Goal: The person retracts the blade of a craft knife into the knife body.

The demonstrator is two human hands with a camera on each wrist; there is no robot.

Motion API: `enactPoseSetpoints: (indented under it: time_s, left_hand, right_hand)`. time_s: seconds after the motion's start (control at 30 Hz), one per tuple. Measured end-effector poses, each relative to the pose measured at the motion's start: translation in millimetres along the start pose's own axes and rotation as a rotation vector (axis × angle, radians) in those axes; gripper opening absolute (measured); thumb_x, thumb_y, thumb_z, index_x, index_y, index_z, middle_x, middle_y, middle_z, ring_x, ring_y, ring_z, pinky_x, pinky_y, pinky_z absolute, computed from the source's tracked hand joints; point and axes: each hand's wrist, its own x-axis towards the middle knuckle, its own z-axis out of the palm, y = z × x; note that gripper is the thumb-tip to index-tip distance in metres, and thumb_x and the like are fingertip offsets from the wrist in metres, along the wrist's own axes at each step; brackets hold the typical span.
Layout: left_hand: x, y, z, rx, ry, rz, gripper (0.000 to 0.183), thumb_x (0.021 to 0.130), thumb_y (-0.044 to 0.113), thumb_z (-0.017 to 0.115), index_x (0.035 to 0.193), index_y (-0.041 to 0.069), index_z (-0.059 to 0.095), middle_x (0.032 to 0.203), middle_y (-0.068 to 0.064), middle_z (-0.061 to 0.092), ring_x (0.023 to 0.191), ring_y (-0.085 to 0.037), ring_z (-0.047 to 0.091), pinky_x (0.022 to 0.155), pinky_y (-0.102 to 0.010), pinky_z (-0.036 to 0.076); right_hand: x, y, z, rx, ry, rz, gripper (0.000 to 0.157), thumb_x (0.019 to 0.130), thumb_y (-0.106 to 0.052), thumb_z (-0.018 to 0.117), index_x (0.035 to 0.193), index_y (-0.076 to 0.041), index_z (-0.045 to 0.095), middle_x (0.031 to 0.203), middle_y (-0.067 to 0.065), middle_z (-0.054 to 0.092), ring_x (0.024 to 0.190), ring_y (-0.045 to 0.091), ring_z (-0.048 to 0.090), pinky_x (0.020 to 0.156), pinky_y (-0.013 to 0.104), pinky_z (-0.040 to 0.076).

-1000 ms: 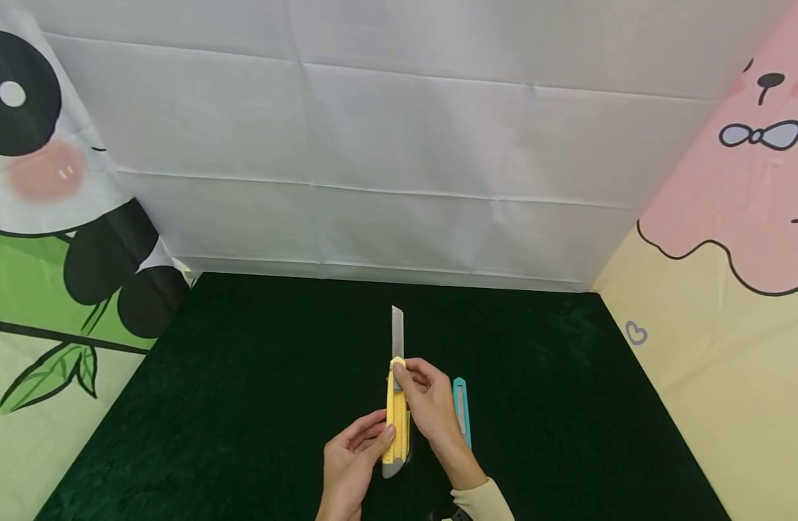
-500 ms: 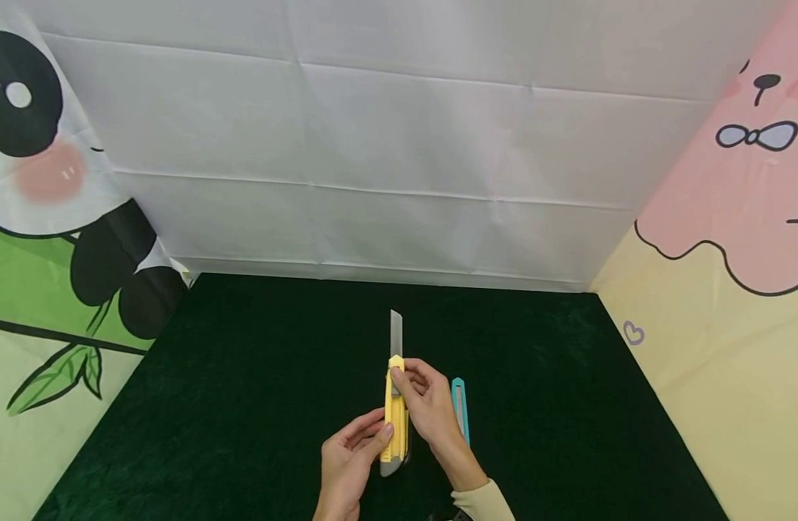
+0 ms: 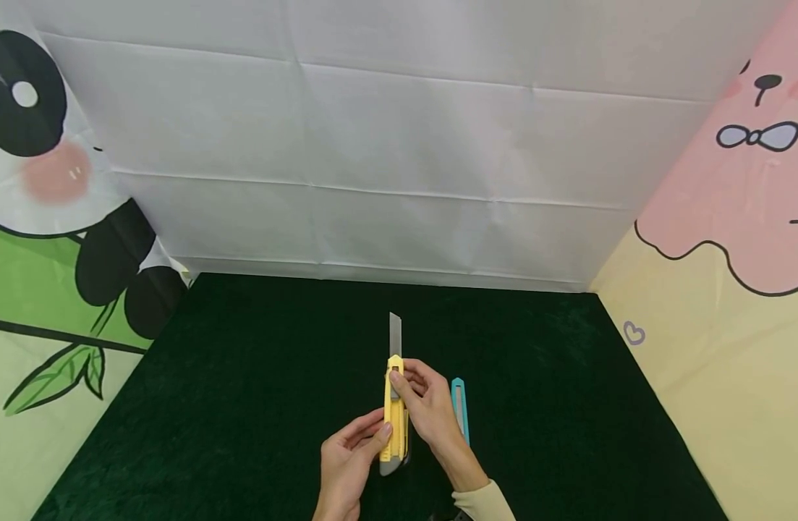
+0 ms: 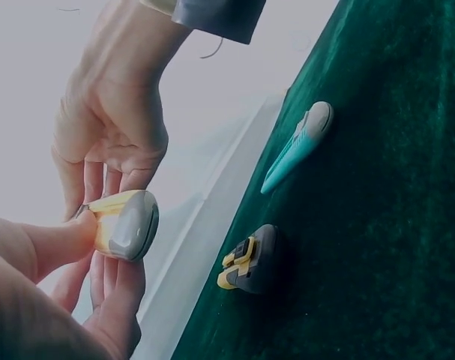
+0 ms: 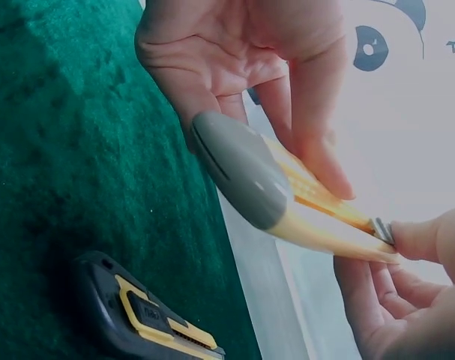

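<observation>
A yellow utility knife [image 3: 395, 427] with a grey end cap is held above the dark green cloth, blade [image 3: 395, 334] extended and pointing away from me. My left hand [image 3: 351, 459] pinches the handle near the cap between thumb and fingers. Higher up, my right hand [image 3: 430, 401] grips the front end, its thumb on the slider [image 5: 382, 231]. Both wrist views show the grey cap [image 4: 135, 226] [image 5: 240, 171] closest to the camera. Beneath the hands lies a black and yellow utility knife [image 4: 258, 261] [image 5: 141, 311], mostly hidden in the head view.
A teal utility knife [image 3: 460, 410] [image 4: 298, 146] lies on the green cloth [image 3: 275, 362] to the right of my right hand. A white sheet [image 3: 399, 145] stands along the back edge, and printed cartoon sheets [image 3: 718, 347] flank both sides.
My right thumb has slid a little down the handle toward me. The blade sticks out slightly less than before. Left hand and the other knives stay essentially where they were.
</observation>
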Motion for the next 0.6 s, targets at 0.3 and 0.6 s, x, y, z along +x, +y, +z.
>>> enactPoseSetpoints:
  time_s: [0.3,0.6]
  left_hand:
    - [-0.7,2.6,1.2,0.0,0.019,-0.015,0.035,0.091,0.016,0.077,0.125,0.006,0.07,0.116,-0.012,0.07,0.101,-0.024,0.067,0.086,-0.038,0.058]
    - [0.4,4.8,-0.1,0.004,0.024,-0.026,0.036,0.091,0.017,0.078,0.125,0.007,0.07,0.117,-0.012,0.069,0.102,-0.024,0.067,0.087,-0.039,0.058]
  right_hand:
    - [-0.5,0.7,-1.4,-0.016,-0.024,-0.031,0.033,0.105,-0.022,0.061,0.132,-0.003,0.061,0.115,0.013,0.067,0.099,0.022,0.066,0.086,0.025,0.054]
    - [-0.9,-1.2,-3.9,-0.011,-0.058,-0.043,0.035,0.104,-0.021,0.062,0.135,-0.005,0.059,0.117,0.013,0.066,0.102,0.023,0.065,0.091,0.027,0.053]
